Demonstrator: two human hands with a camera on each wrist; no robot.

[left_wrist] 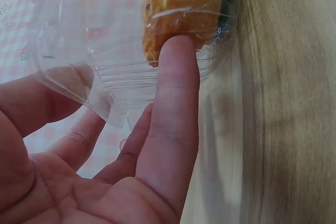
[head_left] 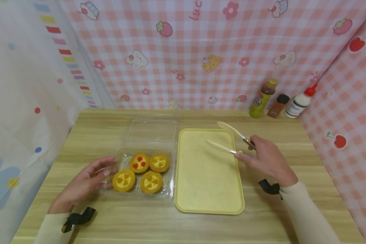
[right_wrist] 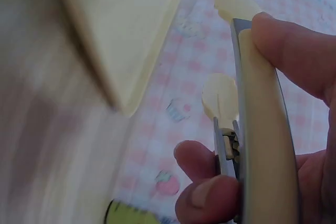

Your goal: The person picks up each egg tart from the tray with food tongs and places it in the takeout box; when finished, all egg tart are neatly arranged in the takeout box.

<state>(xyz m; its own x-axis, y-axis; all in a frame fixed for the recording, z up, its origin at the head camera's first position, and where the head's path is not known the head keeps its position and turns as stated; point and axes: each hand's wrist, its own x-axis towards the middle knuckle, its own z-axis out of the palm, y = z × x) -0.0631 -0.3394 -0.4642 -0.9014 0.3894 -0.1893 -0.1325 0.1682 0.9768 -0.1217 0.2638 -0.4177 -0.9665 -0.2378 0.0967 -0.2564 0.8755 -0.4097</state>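
My right hand (head_left: 266, 161) grips a pair of food tongs (right_wrist: 268, 124) with cream tips and metal-edged handles. The tongs' two arms are spread apart above the right half of a pale yellow tray (head_left: 208, 176), with nothing between them. A clear plastic box (head_left: 170, 184) lies left of the tray with its lid (head_left: 152, 130) folded back. Inside it sit several round tarts (head_left: 151, 182); one tart (head_left: 139, 163) has red pieces, the others orange wedges. My left hand (head_left: 86, 179) is at the box's left side, one straight finger (left_wrist: 176, 93) against its wall.
Behind the tray's right corner stand a yellow-labelled bottle (head_left: 259, 101), a spice jar (head_left: 278, 106) with a black cap and a white bottle (head_left: 299, 103) with a red nozzle. A pink checked curtain (head_left: 183, 67) borders the wooden table (head_left: 134, 220).
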